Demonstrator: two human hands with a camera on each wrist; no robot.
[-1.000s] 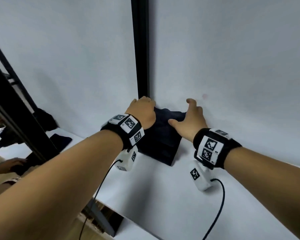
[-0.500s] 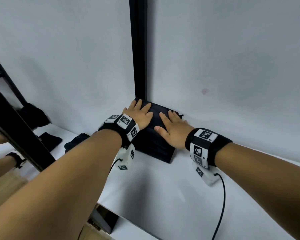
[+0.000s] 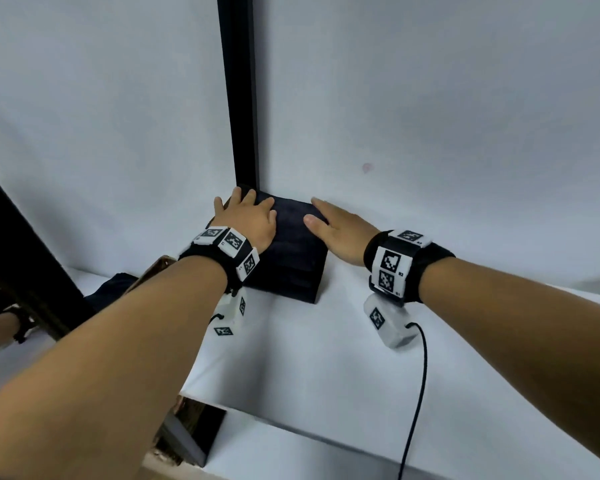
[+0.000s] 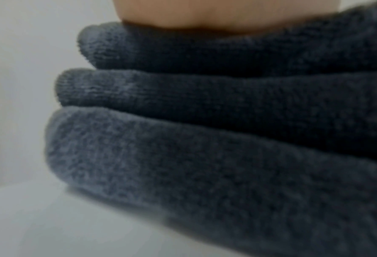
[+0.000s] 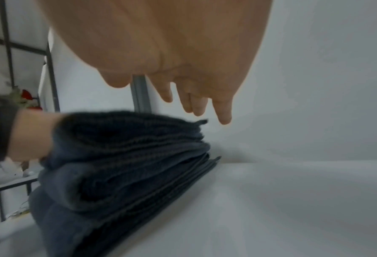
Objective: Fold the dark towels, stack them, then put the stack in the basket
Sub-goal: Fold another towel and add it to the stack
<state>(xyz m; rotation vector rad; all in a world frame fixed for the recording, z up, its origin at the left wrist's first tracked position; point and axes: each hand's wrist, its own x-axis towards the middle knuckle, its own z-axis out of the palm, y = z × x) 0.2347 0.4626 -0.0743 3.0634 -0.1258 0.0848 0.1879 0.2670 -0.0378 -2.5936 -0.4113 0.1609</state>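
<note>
A stack of folded dark towels sits on the white table in the far corner, against the black post. My left hand lies flat on the stack's top left, fingers straight; its palm presses the top towel. My right hand is at the stack's right side with straight fingers hanging just above and past the stack's right edge, holding nothing. No basket is in view.
A black vertical post stands right behind the stack, between white walls. Another dark cloth lies on the table to the left. The table's front edge is near me. Cables hang from both wrist cameras.
Both hands went from curled around the top towel to flat on the stack. Since then the right hand has slid off toward the stack's right edge; the left stays pressed on top.
</note>
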